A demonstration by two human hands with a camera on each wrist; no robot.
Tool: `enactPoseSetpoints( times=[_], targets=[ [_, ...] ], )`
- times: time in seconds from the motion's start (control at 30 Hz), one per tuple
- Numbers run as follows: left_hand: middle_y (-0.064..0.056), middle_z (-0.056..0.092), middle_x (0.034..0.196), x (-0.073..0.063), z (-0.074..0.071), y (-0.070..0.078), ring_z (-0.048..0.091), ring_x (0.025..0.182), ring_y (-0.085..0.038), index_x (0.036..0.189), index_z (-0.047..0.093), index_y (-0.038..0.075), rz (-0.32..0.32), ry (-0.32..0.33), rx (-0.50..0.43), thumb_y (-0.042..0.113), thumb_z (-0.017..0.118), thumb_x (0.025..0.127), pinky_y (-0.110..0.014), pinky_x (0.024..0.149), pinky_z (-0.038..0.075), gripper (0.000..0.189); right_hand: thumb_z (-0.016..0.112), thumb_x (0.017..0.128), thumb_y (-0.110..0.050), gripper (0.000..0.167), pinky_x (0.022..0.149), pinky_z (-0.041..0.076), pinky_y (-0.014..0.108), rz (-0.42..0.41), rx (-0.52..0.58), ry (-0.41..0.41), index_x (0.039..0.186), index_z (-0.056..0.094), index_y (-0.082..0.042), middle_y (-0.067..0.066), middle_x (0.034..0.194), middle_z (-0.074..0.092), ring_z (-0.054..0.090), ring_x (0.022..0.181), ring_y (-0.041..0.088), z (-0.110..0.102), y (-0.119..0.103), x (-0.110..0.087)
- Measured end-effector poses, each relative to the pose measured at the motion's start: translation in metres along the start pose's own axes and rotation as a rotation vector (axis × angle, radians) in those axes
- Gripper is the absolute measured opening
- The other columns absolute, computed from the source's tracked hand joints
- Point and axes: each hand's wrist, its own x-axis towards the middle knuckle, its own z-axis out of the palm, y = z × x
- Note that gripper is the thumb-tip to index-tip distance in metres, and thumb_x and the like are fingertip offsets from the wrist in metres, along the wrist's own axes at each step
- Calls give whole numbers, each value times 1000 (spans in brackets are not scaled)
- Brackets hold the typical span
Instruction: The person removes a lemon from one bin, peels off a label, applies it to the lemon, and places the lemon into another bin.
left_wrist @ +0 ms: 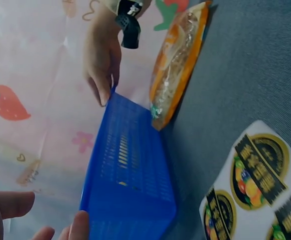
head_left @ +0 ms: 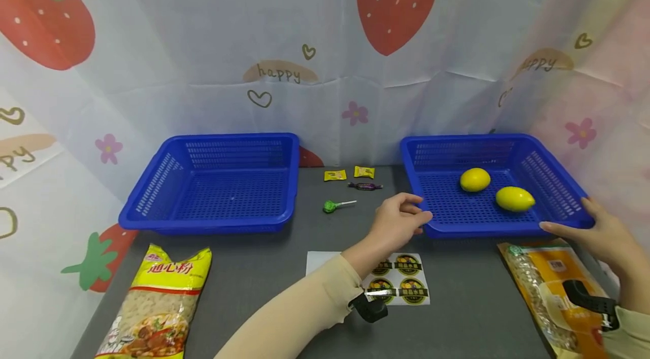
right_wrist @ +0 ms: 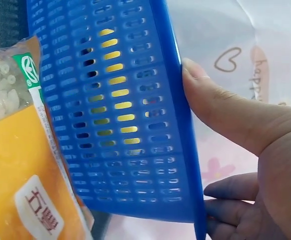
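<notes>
The blue plastic basket [head_left: 487,230] on the right holds two yellow lemons [head_left: 475,179]. My right hand [head_left: 606,237] grips its front right corner, the thumb on the front rim and the fingers at the right side. At the basket's left rim is my left hand [head_left: 398,218], fingers slightly bent and the thumb apart from them. In the left wrist view, a fingertip of that hand overlaps the basket rim [left_wrist: 88,180]; whether it presses there I cannot tell. The right wrist view shows the slotted basket wall [right_wrist: 105,110] with yellow behind the slots.
Another blue basket [head_left: 208,226] stands at the left. Between the baskets lie a green lollipop [head_left: 330,206], yellow-wrapped candies [head_left: 335,175] and a purple-wrapped candy [head_left: 365,185]. A sticker sheet [head_left: 416,291] lies under my left forearm. Food bags lie at left [head_left: 162,302] and right [head_left: 553,291].
</notes>
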Motion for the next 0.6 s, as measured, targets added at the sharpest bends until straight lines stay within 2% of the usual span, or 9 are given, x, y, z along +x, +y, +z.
enactPoseSetpoints(
  times=[0.1,0.33,0.47,0.6],
  targets=[
    [6,71,96,-3,-9,-2,73,80,-21,123,68,17,3,-37,40,24,75,93,-36,78,58,31,62,95,-56,115,95,29,83,-39,-26,21,151,-9,15,52,149,3,22,125,74,-2,-1,0],
    [0,72,107,-8,-33,-3,72,78,-16,123,68,18,45,-111,76,26,73,94,-33,74,59,30,66,95,-50,105,103,11,84,-150,-30,126,158,2,5,43,156,-2,1,140,68,-2,-20,-5],
    [-4,71,114,-15,-51,-6,72,89,-15,126,66,16,74,-134,59,26,72,95,-32,76,60,34,65,96,-51,98,100,15,85,-203,-26,116,161,9,-4,37,161,3,10,138,70,2,-43,-12],
    [-9,69,120,-24,-78,-12,69,103,-20,129,65,13,119,-142,62,25,71,96,-35,82,61,36,70,94,-47,94,99,16,86,-285,24,82,163,16,-13,29,165,8,12,140,68,12,-69,-21]
  ],
)
